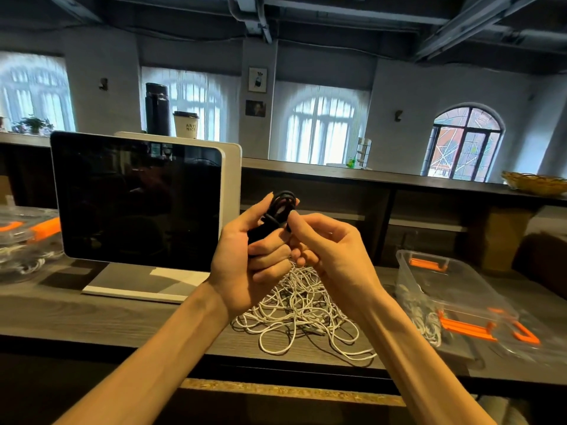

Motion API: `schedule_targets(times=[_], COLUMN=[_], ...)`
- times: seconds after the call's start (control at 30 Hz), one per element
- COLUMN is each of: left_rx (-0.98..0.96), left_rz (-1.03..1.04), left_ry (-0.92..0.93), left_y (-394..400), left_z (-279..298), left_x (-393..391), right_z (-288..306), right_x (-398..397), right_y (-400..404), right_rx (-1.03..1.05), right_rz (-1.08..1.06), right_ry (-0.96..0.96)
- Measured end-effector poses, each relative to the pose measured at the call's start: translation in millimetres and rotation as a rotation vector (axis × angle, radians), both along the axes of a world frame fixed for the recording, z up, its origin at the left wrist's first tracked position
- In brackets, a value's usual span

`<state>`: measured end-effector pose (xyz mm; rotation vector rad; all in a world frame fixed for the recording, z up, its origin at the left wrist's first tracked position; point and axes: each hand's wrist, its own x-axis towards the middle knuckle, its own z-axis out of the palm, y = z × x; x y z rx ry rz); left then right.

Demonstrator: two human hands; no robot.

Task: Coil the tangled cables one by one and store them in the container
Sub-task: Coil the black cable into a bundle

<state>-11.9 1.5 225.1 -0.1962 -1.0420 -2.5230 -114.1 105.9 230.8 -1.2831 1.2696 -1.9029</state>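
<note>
A black cable (280, 210), coiled into a small bundle, is being held up above the desk (92, 314). The left hand (245, 256) is curling its fingers around the coil; the right hand (325, 246) is pinching its top. Below is lying 1 tangle of white cables (297, 308), with the clear container (454, 289) to the right. If the grip slackens, the coil is likely to spring open or snag the tangle.

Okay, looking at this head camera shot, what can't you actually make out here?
- Black cable, head view: its ends are hidden inside the left hand and right hand.
- White cables: the hands cover the top of the pile; too tangled to count.
- Container: contents blurred behind clear plastic.
</note>
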Motion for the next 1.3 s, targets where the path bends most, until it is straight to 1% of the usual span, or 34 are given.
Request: schedule_targets(times=[0.07,0.17,0.23,0.33,0.43,0.5,0.57,0.63,0.7,0.77,0.83,0.87,0.97,1.07,1.13,1.2,1.3], left_rx=[0.016,0.029,0.025,0.013,0.115,0.127,0.058,-0.058,-0.218,-0.405,-0.570,-0.616,-0.698,-0.773,-0.829,-0.871,-0.871], left_rz=[-0.005,-0.065,-0.092,-0.129,-0.181,-0.152,-0.066,0.006,0.065,0.147,0.223,0.235,0.249,0.343,0.430,0.507,0.531], left_ry=[0.010,0.036,0.029,0.043,0.095,0.113,0.111,0.106,0.088,0.018,-0.040,-0.039,-0.024,0.000,0.016,0.004,0.029], left_y=[-1,1,4,5,4,5,6,3,-2,-6,-11,-14,-24,-25,-22,-19,-21], left_z=[0,2,3,3,6,9,10,9,10,10,11,11,5,1,1,2,1], left_x=[2,3,3,5,7,8,10,10,11,12,12,13,15,16,17,17,14], right_z=[1,-1,-3,-4,-3,-2,-2,0,3,7,10,11,13,14,17,18,13], right_x=[-2,-4,-4,-3,1,5,9,12,15,17,18,17,16,14,14,14,15], right_y=[1,-1,-3,-5,-10,-13,-15,-15,-15,-14,-13,-13,-11,-9,-7,-6,-10], right_rx=[0.006,0.025,0.037,-0.011,-0.067,-0.082,-0.099,-0.124,-0.129,-0.109,-0.082,-0.062,0.024,0.112,0.143,0.143,0.086], right_rz=[0.071,0.142,0.154,0.174,0.096,0.026,-0.020,-0.053,-0.099,-0.151,-0.178,-0.184,-0.142,-0.054,-0.034,-0.030,-0.024], right_ry=[-0.030,-0.094,-0.050,0.003,0.057,0.085,0.091,0.110,0.143,0.171,0.163,0.146,0.080,-0.025,-0.058,-0.080,-0.116])
